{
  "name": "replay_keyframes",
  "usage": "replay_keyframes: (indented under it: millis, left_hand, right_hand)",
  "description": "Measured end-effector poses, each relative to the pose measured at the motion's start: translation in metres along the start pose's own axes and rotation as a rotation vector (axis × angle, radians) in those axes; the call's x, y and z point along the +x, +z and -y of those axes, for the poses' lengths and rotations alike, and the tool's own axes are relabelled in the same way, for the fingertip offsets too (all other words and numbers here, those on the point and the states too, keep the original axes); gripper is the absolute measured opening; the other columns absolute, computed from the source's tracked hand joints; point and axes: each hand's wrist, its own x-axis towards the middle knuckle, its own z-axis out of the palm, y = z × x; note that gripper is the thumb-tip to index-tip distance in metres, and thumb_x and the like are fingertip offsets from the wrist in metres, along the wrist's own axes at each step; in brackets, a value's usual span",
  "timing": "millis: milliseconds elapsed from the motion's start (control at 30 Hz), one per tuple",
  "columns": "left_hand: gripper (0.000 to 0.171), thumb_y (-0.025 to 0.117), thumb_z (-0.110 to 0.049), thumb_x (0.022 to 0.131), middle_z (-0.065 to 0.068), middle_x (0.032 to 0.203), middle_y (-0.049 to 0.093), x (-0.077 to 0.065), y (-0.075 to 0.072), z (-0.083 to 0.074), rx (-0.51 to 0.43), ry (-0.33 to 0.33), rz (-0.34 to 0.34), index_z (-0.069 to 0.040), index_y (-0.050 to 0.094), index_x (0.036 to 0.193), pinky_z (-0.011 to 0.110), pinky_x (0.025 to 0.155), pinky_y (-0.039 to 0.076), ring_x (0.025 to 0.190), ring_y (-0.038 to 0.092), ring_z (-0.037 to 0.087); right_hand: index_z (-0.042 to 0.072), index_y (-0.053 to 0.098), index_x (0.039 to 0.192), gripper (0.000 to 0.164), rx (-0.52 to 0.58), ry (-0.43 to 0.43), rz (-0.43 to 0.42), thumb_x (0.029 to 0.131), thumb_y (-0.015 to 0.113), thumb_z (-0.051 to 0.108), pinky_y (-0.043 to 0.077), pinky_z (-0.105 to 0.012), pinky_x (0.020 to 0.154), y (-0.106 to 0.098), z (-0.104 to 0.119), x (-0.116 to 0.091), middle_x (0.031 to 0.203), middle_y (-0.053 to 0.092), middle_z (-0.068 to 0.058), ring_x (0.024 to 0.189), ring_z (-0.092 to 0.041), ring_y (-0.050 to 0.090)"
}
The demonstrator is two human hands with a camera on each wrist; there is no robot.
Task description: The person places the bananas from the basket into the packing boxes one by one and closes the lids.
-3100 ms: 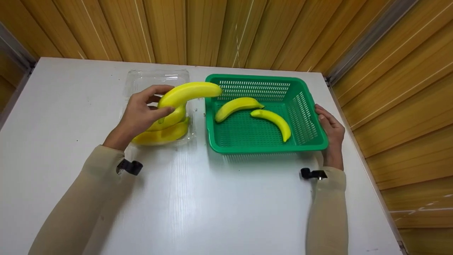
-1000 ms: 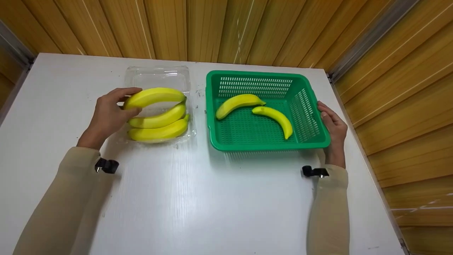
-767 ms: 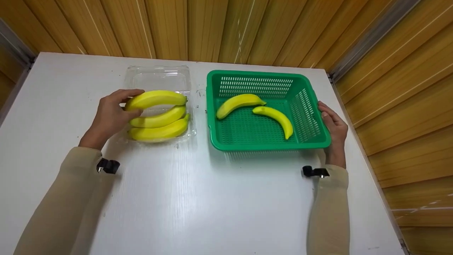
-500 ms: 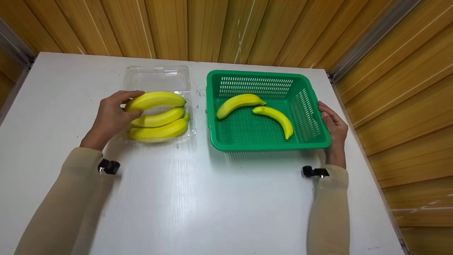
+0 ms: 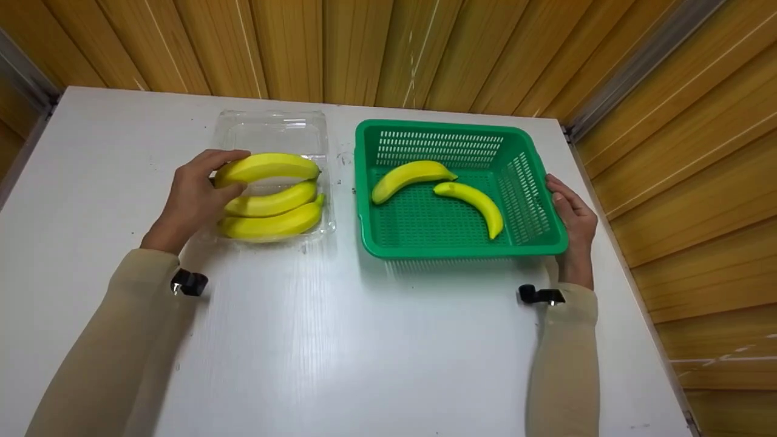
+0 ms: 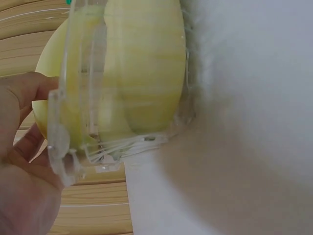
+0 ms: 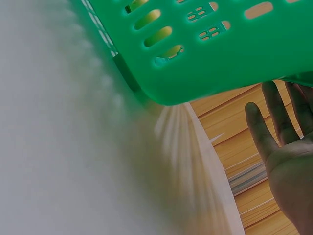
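Note:
In the head view my left hand pinches the left end of a yellow banana between thumb and fingers. This banana is the farthest of the three at a clear plastic clamshell box, whose lid stands open at the back. Two more bananas lie in the box, nearer to me. The left wrist view shows them through the box's clear wall. On the right, my right hand rests against the outer right side of a green plastic basket. Its fingers look straight in the right wrist view.
Inside the basket lie two bananas, one at the left and another nearer the right wall. Box and basket stand side by side on a white table. Wood-patterned panels rise behind and to the right of it.
About three seconds ago my left hand held the banana farther right, near the basket's left rim. It then moved left to the box and has shifted only slightly since. The right hand stays by the basket.

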Motion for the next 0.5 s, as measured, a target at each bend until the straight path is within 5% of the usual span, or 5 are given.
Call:
replay_keyframes:
  millis: [500]
  left_hand:
    - [0.057, 0.067, 0.004, 0.102, 0.01, 0.157, 0.052, 0.0076, 0.0015, 0.0001, 0.022, -0.066, 0.102, -0.017, 0.058, 0.153, 0.052, 0.12, 0.038, 0.141, 0.048, 0.034]
  right_hand:
    - [-0.007, 0.074, 0.126, 0.033, 0.0, 0.025, -0.003, 0.101, 0.076, 0.014, 0.045, -0.028, 0.113, -0.0014, 0.0005, -0.0006, 0.137, 0.071, -0.011, 0.139, -0.025, 0.056]
